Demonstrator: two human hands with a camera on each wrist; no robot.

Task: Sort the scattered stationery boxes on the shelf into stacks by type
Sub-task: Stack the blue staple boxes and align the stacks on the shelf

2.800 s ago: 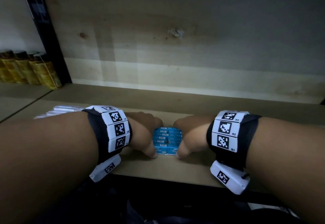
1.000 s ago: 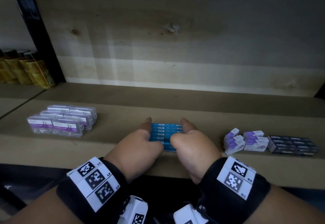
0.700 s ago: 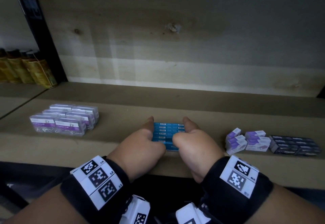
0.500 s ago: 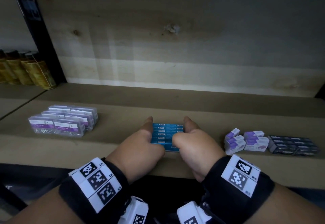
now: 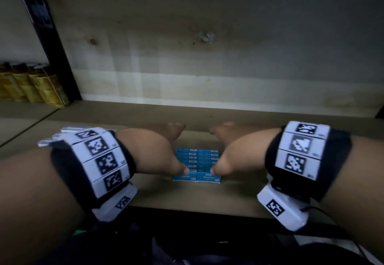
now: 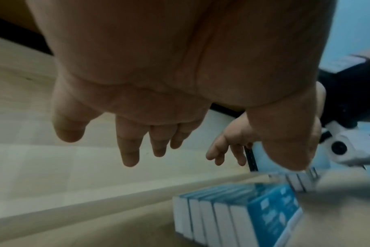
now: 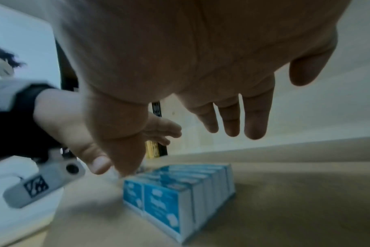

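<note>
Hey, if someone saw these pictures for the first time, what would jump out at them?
Bright blue staple boxes packed in a neat block near the front edge of the wooden shelf. The left hand and right hand hover open on either side of it. Yellow jars line the far left.

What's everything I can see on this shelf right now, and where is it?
Staples boxes: two rows standing side by side, count unclear, blue, front centre of the shelf.
Clear boxes: count hidden, clear, far left, mostly behind the left wristband.
Jars: several, yellow-gold, next bay on the left.
Shelf: one, tan wood, pale board behind.
Wristbands: two, black with white coded tags.
Left hand: open, above the blue boxes.
Right hand: open, likewise.
</note>
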